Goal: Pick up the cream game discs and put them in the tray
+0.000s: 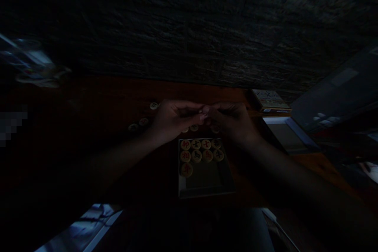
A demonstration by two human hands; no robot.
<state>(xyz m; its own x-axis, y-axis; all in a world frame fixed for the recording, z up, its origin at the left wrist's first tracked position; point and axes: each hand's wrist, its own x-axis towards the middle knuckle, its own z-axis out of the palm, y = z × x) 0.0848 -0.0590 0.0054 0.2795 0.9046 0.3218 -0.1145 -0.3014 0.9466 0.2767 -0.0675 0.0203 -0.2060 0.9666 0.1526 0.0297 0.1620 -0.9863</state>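
My left hand and my right hand meet above the dark wooden table, fingertips pinched together. What lies between them, if anything, is too dark and small to make out. Just below, an open box tray holds round xiangqi pieces in rows, with red or dark characters. A single piece with a red character begins its third row. Behind and beneath my hands lie loose pieces, among them a piece and another piece, partly hidden by my fingers.
More loose pieces lie left of my left hand. To the right are a printed box and a shallow box part with a pale rim. A stone wall rises behind the table. A clear container stands at far left.
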